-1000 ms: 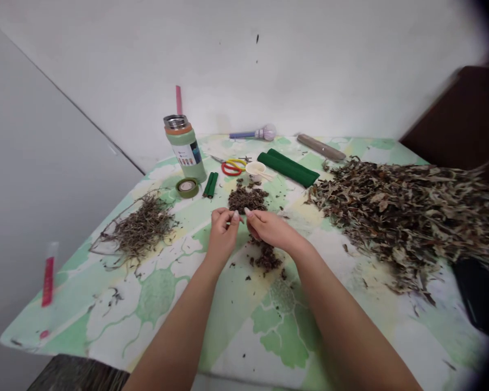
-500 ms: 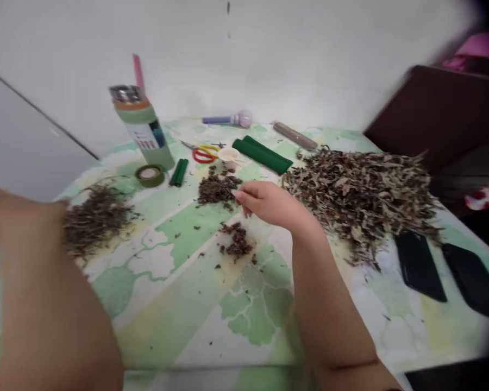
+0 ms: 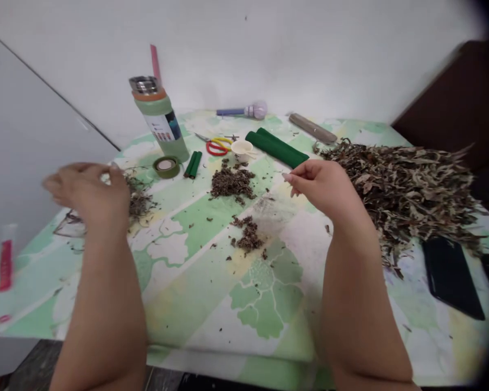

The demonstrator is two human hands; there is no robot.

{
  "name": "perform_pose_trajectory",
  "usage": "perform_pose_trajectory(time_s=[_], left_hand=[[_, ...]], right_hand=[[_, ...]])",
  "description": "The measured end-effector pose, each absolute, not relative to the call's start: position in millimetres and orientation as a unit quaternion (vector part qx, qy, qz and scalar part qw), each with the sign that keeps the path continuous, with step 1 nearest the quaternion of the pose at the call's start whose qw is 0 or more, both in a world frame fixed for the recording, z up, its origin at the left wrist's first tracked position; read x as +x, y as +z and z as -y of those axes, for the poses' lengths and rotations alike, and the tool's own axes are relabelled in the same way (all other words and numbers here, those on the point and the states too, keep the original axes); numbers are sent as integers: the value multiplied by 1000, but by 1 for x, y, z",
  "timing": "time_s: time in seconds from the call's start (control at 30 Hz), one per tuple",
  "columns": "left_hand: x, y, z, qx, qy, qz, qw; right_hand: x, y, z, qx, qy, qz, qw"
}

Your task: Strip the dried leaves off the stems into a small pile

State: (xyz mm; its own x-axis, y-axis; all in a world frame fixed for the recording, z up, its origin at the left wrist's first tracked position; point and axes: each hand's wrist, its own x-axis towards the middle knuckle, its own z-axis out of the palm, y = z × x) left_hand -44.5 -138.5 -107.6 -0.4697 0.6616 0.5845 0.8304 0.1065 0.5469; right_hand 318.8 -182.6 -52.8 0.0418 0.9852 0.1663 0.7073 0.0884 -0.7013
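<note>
My left hand (image 3: 92, 190) is over the pile of thin dry stems (image 3: 140, 201) on the left, its fingers curved and the thumb apart, with nothing visible in them. Further right, my right hand (image 3: 324, 187) hovers with thumb and fingertips pinched together; anything between them is too small to make out. Beside it lies a large heap of dried leaves (image 3: 411, 190). Crumbled dark bits form one pile (image 3: 232, 182) at the middle of the table and a smaller pile (image 3: 248, 233) nearer me.
Behind the piles are a small white cup (image 3: 242, 147), scissors (image 3: 215, 145), green rolls (image 3: 277, 147), short green sticks (image 3: 193, 164) and a roll of green tape (image 3: 165, 166). A tall green bottle (image 3: 161, 122) stands at back left. A black phone (image 3: 452, 277) lies at right.
My left hand has moved from the left edge to above the stem pile. My right hand has shifted right, away from the crumbled pile, still pinched. The view has turned slightly left.
</note>
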Motion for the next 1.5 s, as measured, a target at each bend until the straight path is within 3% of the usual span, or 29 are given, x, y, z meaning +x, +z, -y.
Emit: perform_pose_trajectory(time_s=[0.17,0.33,0.67,0.9,1.27,1.5], left_hand=[[-8,-124,143,-579,-408,687,162],[29,-135,153,-641,-382,649,149],[63,-155,177,-781,-354,509,73],[67,-155,176,-822,-292,489,22],[69,-163,174,-845,-273,461,-16],[71,-168,173,-842,-262,469,-36]], right_hand=[[301,-65,193,-587,259,726,247],[303,-101,210,-572,275,753,173],[304,-144,216,-541,174,752,333],[303,-153,219,-561,153,724,371],[307,-153,219,-564,134,730,361],[306,-156,220,-550,136,771,290]])
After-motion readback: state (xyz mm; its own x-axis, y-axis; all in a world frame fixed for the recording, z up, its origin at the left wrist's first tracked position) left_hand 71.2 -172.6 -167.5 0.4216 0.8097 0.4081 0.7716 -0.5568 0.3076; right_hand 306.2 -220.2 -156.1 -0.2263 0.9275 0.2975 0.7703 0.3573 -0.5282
